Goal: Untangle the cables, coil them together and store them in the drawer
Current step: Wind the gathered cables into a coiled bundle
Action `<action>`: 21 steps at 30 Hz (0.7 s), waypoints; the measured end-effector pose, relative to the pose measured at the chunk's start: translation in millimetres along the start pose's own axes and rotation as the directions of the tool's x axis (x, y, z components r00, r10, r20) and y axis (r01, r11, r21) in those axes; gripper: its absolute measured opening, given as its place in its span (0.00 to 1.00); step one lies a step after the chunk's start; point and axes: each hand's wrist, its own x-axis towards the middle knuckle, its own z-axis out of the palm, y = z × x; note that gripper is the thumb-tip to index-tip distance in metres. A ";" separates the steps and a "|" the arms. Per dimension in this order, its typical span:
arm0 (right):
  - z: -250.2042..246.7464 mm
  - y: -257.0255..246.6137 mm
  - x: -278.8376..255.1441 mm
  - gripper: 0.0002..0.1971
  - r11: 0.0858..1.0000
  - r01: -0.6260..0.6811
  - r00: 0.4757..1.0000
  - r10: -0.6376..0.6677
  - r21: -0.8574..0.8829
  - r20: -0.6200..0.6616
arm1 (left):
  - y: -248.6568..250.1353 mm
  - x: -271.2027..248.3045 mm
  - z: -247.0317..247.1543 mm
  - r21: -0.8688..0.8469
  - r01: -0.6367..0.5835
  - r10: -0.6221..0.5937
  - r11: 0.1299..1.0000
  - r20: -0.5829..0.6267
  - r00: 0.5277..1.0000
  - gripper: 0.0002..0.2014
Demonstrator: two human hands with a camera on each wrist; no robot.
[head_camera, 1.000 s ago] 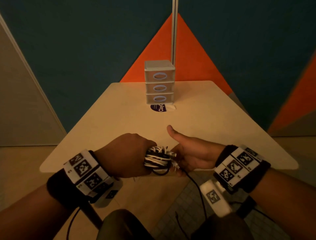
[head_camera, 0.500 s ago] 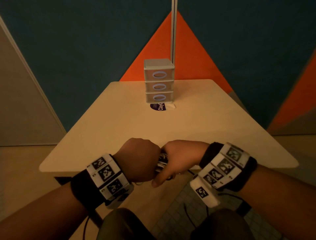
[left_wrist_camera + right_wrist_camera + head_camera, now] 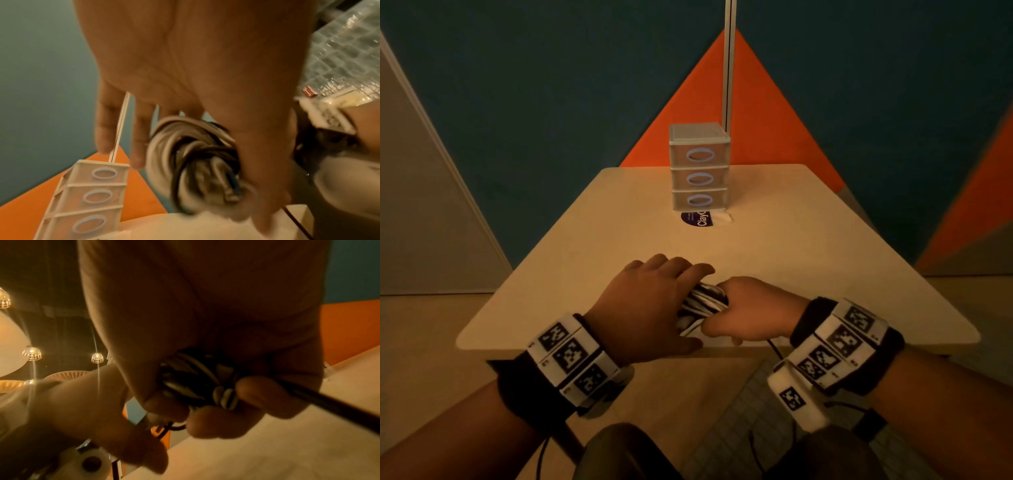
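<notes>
Your right hand (image 3: 748,310) is clenching around the black-and-white coiled cable bundle (image 3: 702,301) near the beige table's (image 3: 825,257) front edge. Your left hand (image 3: 650,308) is resting against the bundle's left side, fingers straight and spread. Small grey three-drawer plastic unit (image 3: 699,168) is sitting well beyond both hands, drawers closed.

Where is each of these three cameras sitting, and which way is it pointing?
Head: worn on the head, looking forward and down at the table; both forearms, left hand and right hand show.
Left wrist: looks along the open left palm at the cable coil and drawer unit.
Right wrist: looks along the right hand's fingers, curled round the coil.
All three share the coil.
</notes>
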 end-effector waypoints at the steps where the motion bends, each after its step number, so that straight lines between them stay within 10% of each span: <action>1: -2.7 0.4 -1.5 0.11 1.000 0.001 1.000 -0.001 0.015 0.002 | -1.4 -1.3 0.1 -0.009 -0.014 0.014 1.000 -0.006 1.000 0.44; 5: -1.2 -1.1 -7.3 0.11 1.000 0.016 0.999 -0.016 -0.003 0.038 | -9.3 -0.3 0.3 -0.049 -0.096 0.095 0.994 -0.021 0.995 0.36; 10: -5.0 4.1 -6.9 0.07 0.993 0.029 1.000 -0.029 0.111 0.002 | -19.7 -10.7 -0.6 -0.272 -0.091 0.068 0.958 -0.093 0.993 0.58; 14: -14.3 10.7 -6.8 0.12 0.927 0.041 0.999 -0.033 0.373 -0.028 | -37.2 -17.8 1.0 -0.640 -0.019 -0.091 0.768 -0.139 0.986 0.68; 21: -13.2 -1.7 -13.1 0.15 0.657 0.115 0.955 -0.280 0.745 0.099 | -32.5 -9.8 24.0 -0.909 -0.098 0.080 0.404 -0.072 0.994 0.33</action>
